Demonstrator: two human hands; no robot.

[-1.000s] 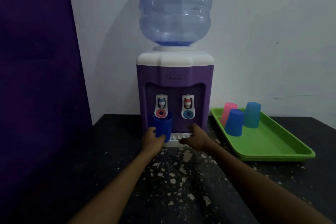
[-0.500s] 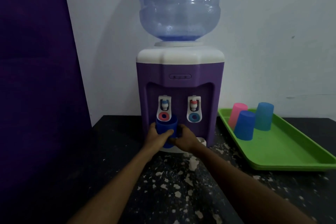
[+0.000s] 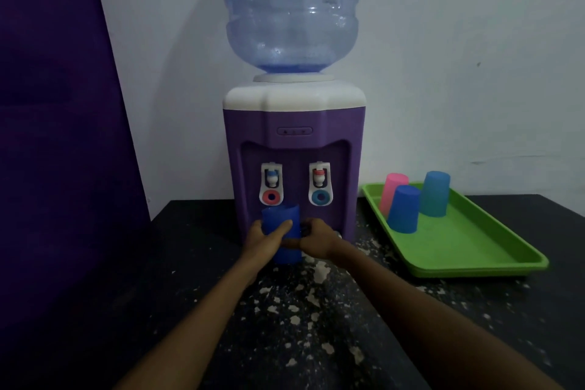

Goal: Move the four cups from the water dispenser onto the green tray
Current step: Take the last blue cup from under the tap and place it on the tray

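3 of 4 cups [image 3: 403, 210] sit on the tray [image 3: 468, 250] at 3 o'clock. Last cup [image 3: 281, 223], at the dispenser [image 3: 292, 127] at 12, is clamped by left hand [image 3: 264, 239] and right hand [image 3: 316, 239].

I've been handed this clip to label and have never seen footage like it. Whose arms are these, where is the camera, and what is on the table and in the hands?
There is no machine here: a person wears a wide-angle camera on the head, looking forward and down, so the two arms reaching in from the bottom are their own. On the dark, speckled table stands a purple water dispenser with a big clear bottle on top. To its right lies a green tray with three upside-down cups: pink, blue and teal. The left hand and right hand both grip a fourth, dark blue cup just below the left tap. This cup sits mouth-up, and it is the last one not on the tray.
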